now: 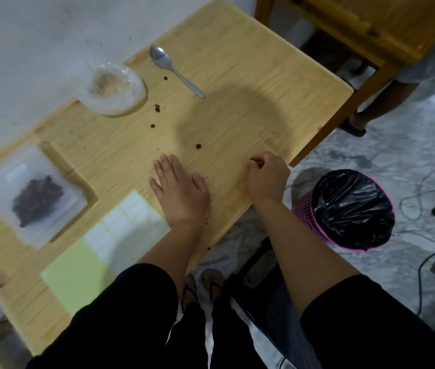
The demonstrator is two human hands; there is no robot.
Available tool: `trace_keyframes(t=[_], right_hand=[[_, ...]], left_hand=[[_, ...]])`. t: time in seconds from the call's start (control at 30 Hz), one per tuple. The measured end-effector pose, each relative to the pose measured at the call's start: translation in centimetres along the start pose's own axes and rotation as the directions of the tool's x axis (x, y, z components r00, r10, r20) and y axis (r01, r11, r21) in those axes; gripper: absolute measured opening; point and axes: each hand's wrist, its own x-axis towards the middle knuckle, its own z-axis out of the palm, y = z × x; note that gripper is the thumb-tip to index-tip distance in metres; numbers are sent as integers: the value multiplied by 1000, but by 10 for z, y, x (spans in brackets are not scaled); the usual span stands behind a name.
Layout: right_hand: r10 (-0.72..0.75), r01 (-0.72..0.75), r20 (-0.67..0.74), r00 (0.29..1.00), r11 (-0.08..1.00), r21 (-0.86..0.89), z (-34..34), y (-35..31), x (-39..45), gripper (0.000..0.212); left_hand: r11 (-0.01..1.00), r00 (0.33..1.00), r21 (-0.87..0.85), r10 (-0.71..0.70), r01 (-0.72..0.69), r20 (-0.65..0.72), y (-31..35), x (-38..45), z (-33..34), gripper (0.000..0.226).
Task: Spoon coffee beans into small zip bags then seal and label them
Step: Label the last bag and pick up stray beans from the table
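A clear zip bag (34, 194) holding dark coffee beans lies flat at the left of the wooden table (237, 62), a white label on it. A sheet of white labels on yellow backing (104, 238) lies near the front edge. An empty clear bowl (116, 87) and a metal spoon (175, 70) sit farther back. Several loose beans (198, 146) are scattered across the tabletop. My left hand (181, 190) rests flat on the table with fingers spread. My right hand (267, 175) has curled fingers pinching a loose bean near the table's right edge.
A pink bin with a black liner (349, 209) stands on the floor right of the table. Cables (429, 206) trail across the floor at the far right. Another person's legs (370, 102) stand beside a second wooden table (357, 25) at the back right.
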Motion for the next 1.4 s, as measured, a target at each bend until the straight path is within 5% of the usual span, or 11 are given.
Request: trace_keyframes(t=[0.13,0.3,0.47,0.77,1.17,1.27,1.33,1.4], right_hand=[[-43,48,113,993,998,-44,-2,-2,1,14],[3,-87,284,959,955,285,-1,-23,-7,6],[3,-128,450,893,961,246,12,-44,-2,26],[-345,359,339,876,933,21,39,-54,11,30],[-413,460,292,863,880,-115,55,-56,10,16],[-332,361,267,905,930,-67,57,-69,10,19],[-170,141,286,943,983,119,56,-81,12,17],[4,-168,387,922,906,390,57,-92,12,18]], left_hand=[[1000,1000,14,3,-3,5,0,0,0,61],[1000,1000,10,22,-22,22,-5,4,-2,60],[997,997,14,72,-72,5,-19,36,-12,57],[999,1000,34,27,-27,-12,-22,50,-10,60],[1000,999,24,-4,3,50,-21,54,-12,62],[998,997,70,1,-6,72,-20,54,-13,62],[1000,997,32,-2,0,82,-21,54,-13,62],[1000,997,-9,4,-3,81,-21,53,-13,62]])
